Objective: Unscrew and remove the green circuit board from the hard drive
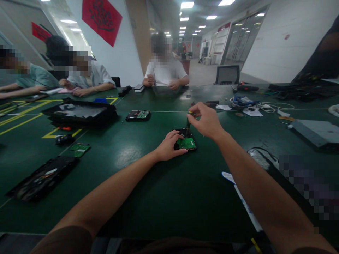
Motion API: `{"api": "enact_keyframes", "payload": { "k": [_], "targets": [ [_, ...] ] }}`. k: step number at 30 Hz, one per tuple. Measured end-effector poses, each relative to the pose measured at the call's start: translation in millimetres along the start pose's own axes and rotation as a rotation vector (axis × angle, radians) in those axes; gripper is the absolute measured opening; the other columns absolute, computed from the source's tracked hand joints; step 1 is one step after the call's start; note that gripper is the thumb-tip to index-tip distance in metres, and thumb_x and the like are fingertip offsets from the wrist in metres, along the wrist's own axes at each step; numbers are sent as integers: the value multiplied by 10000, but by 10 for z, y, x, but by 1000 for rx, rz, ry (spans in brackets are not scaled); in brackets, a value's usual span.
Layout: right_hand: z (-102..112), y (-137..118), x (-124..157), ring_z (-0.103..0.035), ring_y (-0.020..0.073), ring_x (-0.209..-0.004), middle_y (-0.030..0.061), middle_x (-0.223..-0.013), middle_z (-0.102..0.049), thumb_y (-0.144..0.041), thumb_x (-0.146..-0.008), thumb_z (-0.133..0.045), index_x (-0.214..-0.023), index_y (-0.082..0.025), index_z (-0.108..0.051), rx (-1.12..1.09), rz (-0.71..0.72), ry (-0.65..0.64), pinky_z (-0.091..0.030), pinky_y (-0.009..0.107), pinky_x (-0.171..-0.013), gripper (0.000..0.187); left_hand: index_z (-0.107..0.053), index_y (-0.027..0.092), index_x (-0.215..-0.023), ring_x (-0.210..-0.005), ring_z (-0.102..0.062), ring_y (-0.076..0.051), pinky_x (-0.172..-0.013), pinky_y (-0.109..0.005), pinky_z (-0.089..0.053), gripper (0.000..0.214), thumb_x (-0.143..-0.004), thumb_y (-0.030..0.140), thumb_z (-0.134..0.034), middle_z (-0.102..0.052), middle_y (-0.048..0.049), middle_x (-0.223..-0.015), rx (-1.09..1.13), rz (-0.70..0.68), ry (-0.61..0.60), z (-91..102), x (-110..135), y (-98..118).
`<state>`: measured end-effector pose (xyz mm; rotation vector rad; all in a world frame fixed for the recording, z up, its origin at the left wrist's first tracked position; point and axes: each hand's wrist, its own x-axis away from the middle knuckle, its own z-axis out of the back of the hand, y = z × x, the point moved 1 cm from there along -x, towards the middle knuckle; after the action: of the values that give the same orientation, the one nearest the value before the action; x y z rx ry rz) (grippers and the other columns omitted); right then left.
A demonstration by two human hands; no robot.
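A hard drive (193, 135) lies on the green table with its green circuit board (188, 143) facing up. My left hand (171, 146) grips it from the left, the thumb along the near edge and the fingers across the top. Above the drive, my right hand (208, 119) is closed around the handle of a screwdriver (188, 121). The screwdriver stands nearly upright, its thin shaft reaching down to the board. Exactly where the tip touches is too small to tell.
Another hard drive (138, 115) lies farther back, left of centre. At left are a black tray (79, 111), a loose circuit board (80, 149) and a black casing (43, 178). Cables (272, 106) and a grey metal box (316, 132) are at right. People sit across the table.
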<state>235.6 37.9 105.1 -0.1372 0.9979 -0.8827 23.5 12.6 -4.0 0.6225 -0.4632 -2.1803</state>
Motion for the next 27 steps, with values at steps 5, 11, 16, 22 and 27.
{"api": "enact_keyframes", "payload": {
  "k": [5,11,16,22,27],
  "targets": [
    [10,-30,-2,-670,234,-845,60,-919,-706,-363,-906,-691,-927,-230,-618,-13,11,-36,-552,413,-795,154,-570,233,-1351,-1568,-248,-368,-1263,-575,-279,665,-838,625,-730,-389,-137,-1627,5,3,0,3,3,-8],
    [1,-36,2,-680,239,-878,75,-982,-715,-285,-890,-678,-959,-220,-635,-3,22,-27,-559,408,-801,104,-573,228,-1349,-1566,-252,-368,-1260,-577,-282,667,-835,623,-734,-404,-146,-1614,6,-4,7,5,2,-1],
    [4,-19,3,-685,227,-819,70,-949,-721,-320,-878,-716,-957,-219,-623,-22,-27,-10,-568,406,-781,158,-577,227,-1342,-1559,-271,-366,-1258,-577,-288,657,-830,601,-749,-424,-157,-1593,10,-14,20,-8,-2,-5],
    [0,-13,0,-671,236,-872,68,-961,-700,-310,-906,-677,-950,-229,-643,16,47,-23,-567,410,-807,97,-569,232,-1353,-1565,-258,-364,-1264,-575,-276,671,-837,630,-728,-403,-148,-1613,-1,-11,5,-1,-4,-5],
    [-8,13,3,-677,231,-851,75,-964,-701,-278,-871,-707,-948,-213,-626,2,28,13,-571,390,-780,129,-565,236,-1357,-1568,-252,-361,-1264,-570,-279,677,-836,639,-724,-397,-144,-1618,4,1,-1,0,-5,-4]
  ]
}}
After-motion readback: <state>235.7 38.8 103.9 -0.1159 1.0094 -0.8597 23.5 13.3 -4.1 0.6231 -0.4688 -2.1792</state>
